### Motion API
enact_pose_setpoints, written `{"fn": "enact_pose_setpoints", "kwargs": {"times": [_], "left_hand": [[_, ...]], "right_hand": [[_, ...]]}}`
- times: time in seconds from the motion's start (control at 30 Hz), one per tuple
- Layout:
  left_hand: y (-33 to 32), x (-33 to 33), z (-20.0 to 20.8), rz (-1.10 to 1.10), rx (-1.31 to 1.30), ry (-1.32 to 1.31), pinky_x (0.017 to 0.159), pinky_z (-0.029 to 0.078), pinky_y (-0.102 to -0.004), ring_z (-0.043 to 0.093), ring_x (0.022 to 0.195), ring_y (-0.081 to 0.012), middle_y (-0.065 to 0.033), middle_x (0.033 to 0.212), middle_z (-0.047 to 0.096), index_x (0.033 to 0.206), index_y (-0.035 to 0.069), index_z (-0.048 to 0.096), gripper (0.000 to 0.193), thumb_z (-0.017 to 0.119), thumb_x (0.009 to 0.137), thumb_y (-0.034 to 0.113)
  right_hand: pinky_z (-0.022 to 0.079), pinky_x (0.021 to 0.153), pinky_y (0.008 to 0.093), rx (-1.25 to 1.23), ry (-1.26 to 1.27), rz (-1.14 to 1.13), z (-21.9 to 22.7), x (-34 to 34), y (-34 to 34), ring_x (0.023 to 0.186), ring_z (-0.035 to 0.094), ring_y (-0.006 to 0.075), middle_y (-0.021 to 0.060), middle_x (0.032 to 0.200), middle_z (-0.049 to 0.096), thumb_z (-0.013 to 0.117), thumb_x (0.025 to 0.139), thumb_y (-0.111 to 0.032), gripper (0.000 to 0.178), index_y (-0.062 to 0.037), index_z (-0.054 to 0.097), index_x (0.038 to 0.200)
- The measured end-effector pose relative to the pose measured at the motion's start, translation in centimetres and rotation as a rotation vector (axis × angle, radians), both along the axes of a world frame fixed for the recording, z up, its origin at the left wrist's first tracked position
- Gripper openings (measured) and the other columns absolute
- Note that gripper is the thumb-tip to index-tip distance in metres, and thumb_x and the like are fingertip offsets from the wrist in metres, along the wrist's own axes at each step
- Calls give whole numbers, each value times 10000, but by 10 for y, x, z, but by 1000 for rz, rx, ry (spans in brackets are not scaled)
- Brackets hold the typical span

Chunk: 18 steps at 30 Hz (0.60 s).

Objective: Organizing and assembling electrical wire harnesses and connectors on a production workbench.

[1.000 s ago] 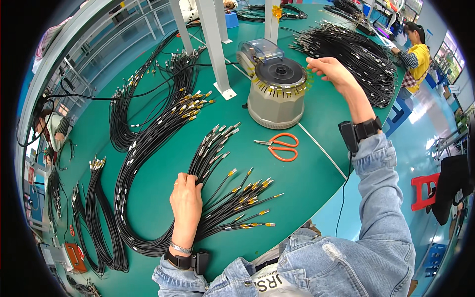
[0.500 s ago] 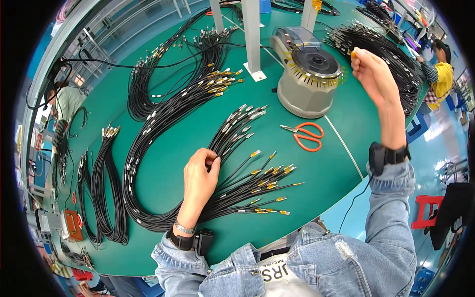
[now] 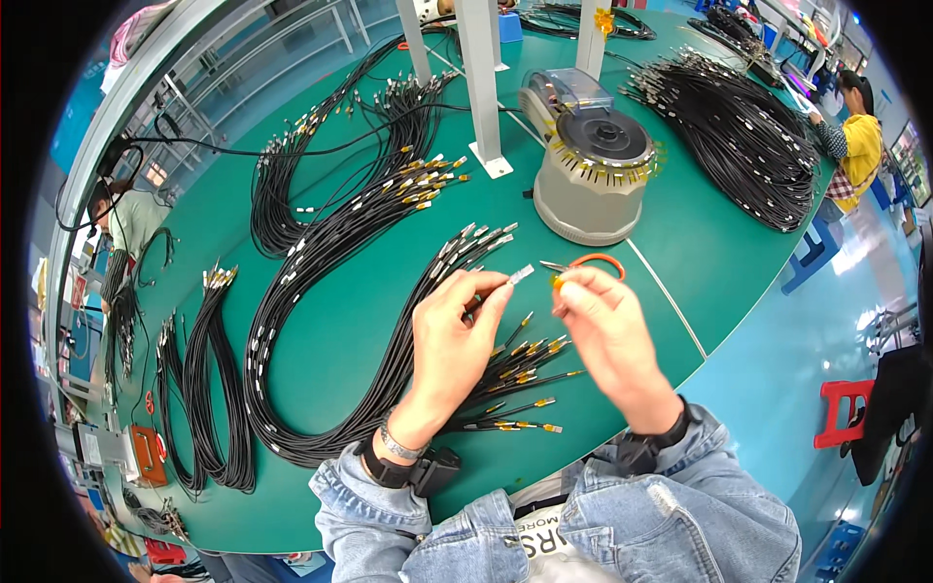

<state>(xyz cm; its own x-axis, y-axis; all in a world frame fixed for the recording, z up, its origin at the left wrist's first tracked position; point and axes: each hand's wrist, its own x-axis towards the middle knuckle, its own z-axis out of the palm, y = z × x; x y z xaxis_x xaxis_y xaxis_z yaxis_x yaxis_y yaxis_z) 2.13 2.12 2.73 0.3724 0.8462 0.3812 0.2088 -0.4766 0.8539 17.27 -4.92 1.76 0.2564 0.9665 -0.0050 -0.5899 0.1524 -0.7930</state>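
Note:
My left hand [image 3: 452, 335] pinches a black cable near its end, and the cable's silver plug [image 3: 522, 274] sticks out past the fingertips. Just to the right, my right hand [image 3: 612, 335] is closed on a small piece of yellow tape [image 3: 557, 282], a short gap away from the plug. Under my left wrist runs a thick bundle of black cables [image 3: 330, 432]. Some of its ends [image 3: 535, 355] carry yellow wraps, while another group of plugs [image 3: 476, 241] looks bare silver. Orange-handled scissors [image 3: 607, 258] lie behind my right hand, partly hidden by it.
A round grey tape dispenser [image 3: 591, 194] with yellow strips around its rim stands beyond the scissors. Left of it rises a metal post [image 3: 479, 87]. More cable bundles lie at left [image 3: 219, 389] and far right [image 3: 729, 136]. A person in yellow [image 3: 860, 151] works at right.
My right hand has come from beside the dispenser down toward my left hand, bringing the yellow tape. My left hand has moved right and up, with a cable plug now showing at its fingertips.

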Motion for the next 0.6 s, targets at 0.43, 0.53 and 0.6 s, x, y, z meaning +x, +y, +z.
{"fn": "enact_pose_setpoints", "kwargs": {"times": [0.43, 0.53, 0.6], "left_hand": [[-19, 13, -8, 104, 243, -2, 439, 363, -184, 498, 524, -53, -32, 689, 574, 829, -2, 614, 94, 672, 758, -24], [-20, 13, -8, 104, 236, -5, 436, 357, -185, 493, 521, -53, -30, 684, 570, 830, -2, 613, 97, 673, 757, -24], [-21, 14, -8, 100, 201, -4, 438, 359, -185, 494, 520, -55, -31, 684, 568, 831, -4, 610, 99, 672, 756, -25]], "right_hand": [[431, 775, 240, 14, 72, -117, -13, -31, 3, 833, 545, 95, 24, 877, 593, 628, 817, -14, 88, -17, 582, 892], [425, 745, 214, 27, 46, -110, -13, -32, 3, 806, 536, 67, 15, 864, 602, 646, 822, -50, 91, -19, 589, 886], [426, 741, 211, 17, 35, -117, -14, -32, 4, 804, 536, 66, 16, 864, 604, 645, 824, -53, 88, -18, 588, 881]]}}
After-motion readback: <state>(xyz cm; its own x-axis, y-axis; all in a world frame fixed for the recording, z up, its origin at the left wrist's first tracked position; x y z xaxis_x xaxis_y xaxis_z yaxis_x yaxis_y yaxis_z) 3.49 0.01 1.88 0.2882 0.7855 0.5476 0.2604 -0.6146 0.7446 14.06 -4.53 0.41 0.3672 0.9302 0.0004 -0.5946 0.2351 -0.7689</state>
